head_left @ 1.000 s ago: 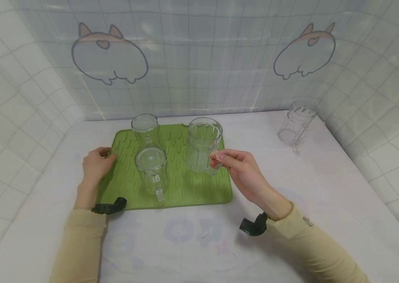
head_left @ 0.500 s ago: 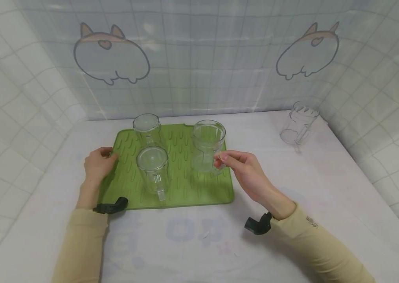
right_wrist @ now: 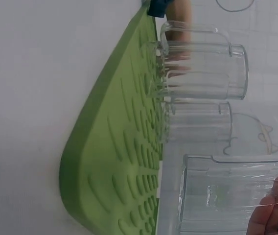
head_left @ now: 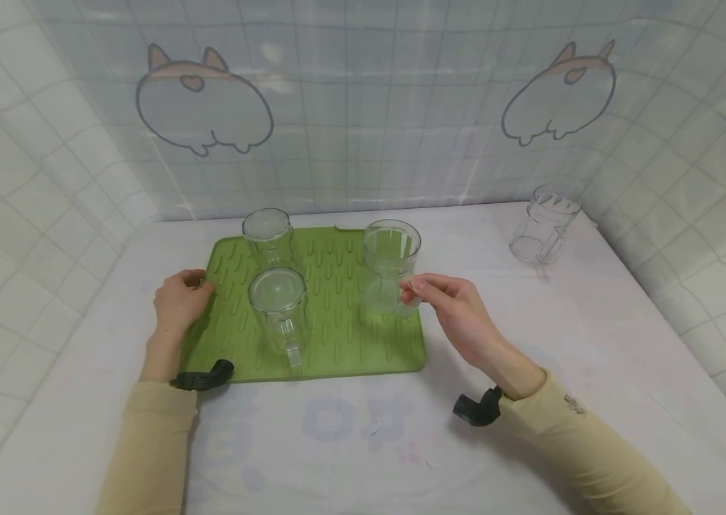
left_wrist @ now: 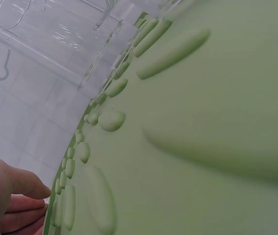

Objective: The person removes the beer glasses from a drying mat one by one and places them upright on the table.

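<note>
My right hand [head_left: 459, 307] pinches the handle of a clear glass mug [head_left: 380, 275], held over the right part of a green ridged drying mat [head_left: 337, 350]. In the right wrist view, a gap shows between this mug's lower end [right_wrist: 183, 196] and the mat. My left hand [head_left: 181, 300] grips the mat's left edge; in the left wrist view the thumb [left_wrist: 29, 183] lies at the edge, with the fingers partly hidden behind it. Two more clear mugs stand bottom up on the mat, one nearer [head_left: 279, 315] and one behind it [head_left: 269, 236].
Another clear mug [head_left: 543, 225] stands on the white cloth [head_left: 498, 465] at the back right. Tile-patterned sheets [head_left: 388, 107] rise at the back and both sides. A black camera mount is on each wrist [head_left: 478, 408].
My right hand has moved the held mug a little to the right over the mat. The left hand and the other mugs have stayed in place.
</note>
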`<state>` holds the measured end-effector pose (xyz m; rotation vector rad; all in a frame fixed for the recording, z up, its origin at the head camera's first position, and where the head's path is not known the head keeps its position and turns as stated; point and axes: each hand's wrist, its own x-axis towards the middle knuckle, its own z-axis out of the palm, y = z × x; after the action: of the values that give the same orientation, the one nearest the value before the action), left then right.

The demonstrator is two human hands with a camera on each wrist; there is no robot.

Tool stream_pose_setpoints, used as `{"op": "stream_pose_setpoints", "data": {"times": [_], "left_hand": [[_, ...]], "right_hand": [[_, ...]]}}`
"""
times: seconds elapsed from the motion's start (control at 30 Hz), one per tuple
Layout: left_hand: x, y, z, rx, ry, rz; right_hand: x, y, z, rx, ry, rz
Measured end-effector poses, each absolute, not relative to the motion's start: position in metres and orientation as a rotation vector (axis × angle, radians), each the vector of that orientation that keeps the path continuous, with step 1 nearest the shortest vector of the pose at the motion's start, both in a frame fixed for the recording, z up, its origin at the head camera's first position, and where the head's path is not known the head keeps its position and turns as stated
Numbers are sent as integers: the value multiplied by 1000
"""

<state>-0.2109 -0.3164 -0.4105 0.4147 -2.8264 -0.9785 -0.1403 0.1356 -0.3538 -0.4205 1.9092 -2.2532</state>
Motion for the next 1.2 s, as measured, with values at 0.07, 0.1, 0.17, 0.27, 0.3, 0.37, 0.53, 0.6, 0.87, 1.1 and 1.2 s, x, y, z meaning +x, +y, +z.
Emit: {"op": "stream_pose_setpoints", "data": {"times": [0.07,0.1,0.17,0.27,0.3,0.37,0.53,0.6,0.87,1.1,1.2], "left_hand": [[-211,-316,-410,412,-2828,-974],[-210,-316,-411,411,-2827,-974],[-210,-317,-411,411,-2825,-975],[-209,-317,-410,411,-2819,-979],[-209,-317,-410,411,-2818,-981],[-208,-316,-410,411,-2814,-983],[-208,-315,-409,415,-2809,-984],[-207,-315,-409,418,-2814,-983],[-208,-316,-410,422,-2809,-980],[-209,-316,-411,410,-2815,-976],[-209,-315,-410,405,-2816,-971]], "right_hand": [[-141,137,-354,-416,1926,-2256],[-142,138,-354,-417,1933,-2260],[-143,140,-354,-415,1942,-2273],[-146,142,-354,-406,1950,-2298],[-147,143,-355,-403,1954,-2305],[-149,145,-355,-393,1957,-2323],[-153,148,-357,-373,1971,-2351],[-154,150,-357,-362,1980,-2360],[-158,153,-358,-350,2010,-2392],[-162,158,-358,-330,2039,-2421],[-164,160,-358,-318,2063,-2414]]}}
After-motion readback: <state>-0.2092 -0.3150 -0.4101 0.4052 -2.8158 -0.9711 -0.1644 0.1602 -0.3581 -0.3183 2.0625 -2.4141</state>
